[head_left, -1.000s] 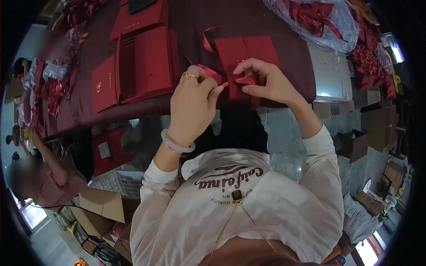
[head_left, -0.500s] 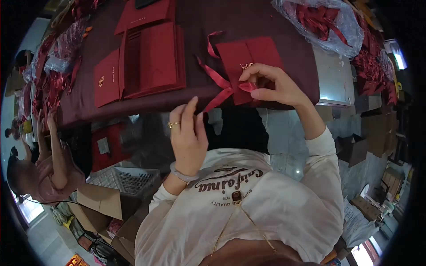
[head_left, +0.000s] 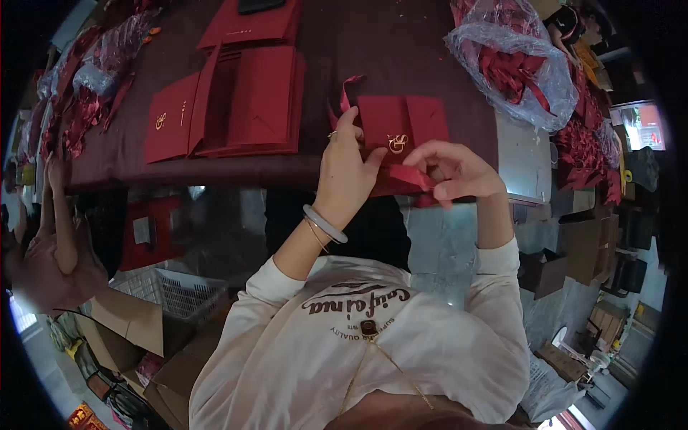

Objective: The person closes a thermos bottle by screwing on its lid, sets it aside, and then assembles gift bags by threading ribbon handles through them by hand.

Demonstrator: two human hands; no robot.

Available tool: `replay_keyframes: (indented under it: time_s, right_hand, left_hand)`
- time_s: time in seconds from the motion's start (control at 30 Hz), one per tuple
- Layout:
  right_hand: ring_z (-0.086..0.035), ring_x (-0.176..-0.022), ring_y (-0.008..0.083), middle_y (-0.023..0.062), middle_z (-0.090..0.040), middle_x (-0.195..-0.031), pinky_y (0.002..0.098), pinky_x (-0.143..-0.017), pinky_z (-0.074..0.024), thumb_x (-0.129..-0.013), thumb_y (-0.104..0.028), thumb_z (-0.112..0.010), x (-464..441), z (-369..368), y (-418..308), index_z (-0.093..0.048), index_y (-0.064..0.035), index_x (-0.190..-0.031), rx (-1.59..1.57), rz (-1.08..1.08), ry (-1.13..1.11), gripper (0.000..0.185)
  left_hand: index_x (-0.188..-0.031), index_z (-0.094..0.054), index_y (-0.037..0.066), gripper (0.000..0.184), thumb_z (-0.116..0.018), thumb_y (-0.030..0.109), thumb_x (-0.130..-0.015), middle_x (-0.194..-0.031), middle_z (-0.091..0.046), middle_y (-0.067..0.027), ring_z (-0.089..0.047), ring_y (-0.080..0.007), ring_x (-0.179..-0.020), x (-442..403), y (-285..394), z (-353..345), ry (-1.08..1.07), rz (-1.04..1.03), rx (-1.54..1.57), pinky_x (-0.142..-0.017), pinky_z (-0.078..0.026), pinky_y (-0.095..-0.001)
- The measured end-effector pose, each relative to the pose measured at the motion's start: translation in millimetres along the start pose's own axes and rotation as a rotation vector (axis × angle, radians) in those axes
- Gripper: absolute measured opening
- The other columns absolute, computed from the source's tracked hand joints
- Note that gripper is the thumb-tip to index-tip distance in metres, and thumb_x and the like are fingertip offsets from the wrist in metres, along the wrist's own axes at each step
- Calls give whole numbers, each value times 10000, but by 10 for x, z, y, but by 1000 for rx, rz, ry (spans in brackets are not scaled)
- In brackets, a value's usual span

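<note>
A dark red card folder (head_left: 427,118) with a gold emblem lies near the front edge of the cloth-covered table. At its left edge is my left hand (head_left: 344,168), ringed and braceleted, thumb spread from the forefinger and touching the folder; its other fingers are partly hidden. My right hand (head_left: 459,172) pinches a shiny red ribbon (head_left: 410,175) between thumb and fingers, over the folder's near edge. Another ribbon end (head_left: 349,87) curls on the cloth beyond my left hand, which covers part of it.
Stacked red folders (head_left: 265,100) stand to the left, with a black phone (head_left: 259,6) behind on another stack. A plastic bag of ribbons (head_left: 512,72) lies at the right. A co-worker's arm (head_left: 61,222) reaches to the table's left end. Below are a white basket (head_left: 175,290) and cardboard box (head_left: 129,322).
My left hand has moved up and right onto the folder's left edge. My right hand has come down toward me with the ribbon, and the folder is turned straighter.
</note>
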State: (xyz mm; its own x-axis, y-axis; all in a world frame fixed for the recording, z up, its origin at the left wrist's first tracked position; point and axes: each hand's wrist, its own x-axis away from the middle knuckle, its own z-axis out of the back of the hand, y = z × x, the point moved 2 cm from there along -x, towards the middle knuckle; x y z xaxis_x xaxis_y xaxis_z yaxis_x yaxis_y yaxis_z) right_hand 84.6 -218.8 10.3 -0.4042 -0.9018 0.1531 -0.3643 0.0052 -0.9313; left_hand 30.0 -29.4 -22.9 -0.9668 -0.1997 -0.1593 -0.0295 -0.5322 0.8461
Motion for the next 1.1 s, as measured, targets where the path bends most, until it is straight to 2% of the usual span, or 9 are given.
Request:
replay_keyframes:
  time_s: [0.13,0.27,0.4,0.53,0.63,0.73,0.83,0.97,1.1]
  right_hand:
    - [-509,-410,110,149,-598,-831,174,-349,-391,-886,-238,-559,478,210,162,-507,63,-1158,-173,63,-36,409]
    - [-643,-832,254,209,-599,-1057,304,-680,-515,-913,-221,-457,944,475,498,-424,57,-1261,-609,603,97,447]
    - [-466,-1228,262,189,-404,-1384,381,-896,-425,-941,-148,-433,1021,432,525,-333,20,-1362,-908,785,278,464]
    - [-509,-1044,209,76,-519,-1166,376,-939,-367,-963,-273,-461,928,489,530,-519,-72,-1210,-757,765,171,324]
    - [-505,-956,187,5,-528,-844,339,-949,-340,-940,-344,-488,773,328,235,-572,-133,-1005,-302,909,679,236]
    - [-507,-824,146,-26,-472,-773,291,-814,-392,-963,-328,-447,584,255,3,-554,-106,-1039,-529,928,335,258]
    - [-452,-662,93,-37,-408,-718,242,-635,-370,-985,-304,-394,418,205,-132,-517,-59,-1132,-780,745,22,311]
    - [-310,-560,57,-43,-331,-704,202,-548,-265,-980,-200,-385,122,113,-171,-431,3,-1278,-462,357,512,364]
    - [-424,-667,41,3,-537,-884,192,-596,-342,-933,-124,-492,-131,-2,-204,-588,3,-1153,250,154,721,272]
  left_hand:
    - [-1285,-399,-4,629,-726,55,-751,-937,-546,-92,-548,-123,-729,12,-61,39,-8,69,134,-649,-497,-249]
    - [-1298,-364,-8,637,-707,36,-763,-975,-536,-98,-568,-135,-786,-13,-68,46,-59,153,283,-700,-510,-260]
    - [-1299,-325,-27,630,-680,16,-781,-1017,-520,-111,-578,-161,-891,-25,-136,2,-59,174,491,-770,-511,-277]
    - [-1260,-347,-26,596,-683,21,-769,-967,-545,-118,-606,-167,-837,-38,-96,29,3,180,588,-729,-524,-277]
    - [-1233,-356,-38,562,-679,28,-778,-961,-547,-116,-599,-158,-829,-44,-76,66,18,233,623,-728,-518,-274]
    - [-1238,-353,-32,546,-677,61,-809,-1017,-527,-98,-559,-145,-887,-43,-145,39,5,223,646,-774,-490,-255]
    - [-1227,-351,-31,542,-680,64,-807,-1010,-535,-95,-557,-141,-889,-45,-153,37,14,214,615,-791,-484,-252]
    - [-1212,-383,-28,504,-676,57,-810,-1011,-538,-90,-557,-135,-899,-46,-184,51,30,260,690,-802,-481,-251]
    - [-1177,-459,-14,401,-650,50,-830,-1039,-549,-79,-558,-129,-926,-44,-167,54,-50,195,761,-823,-475,-249]
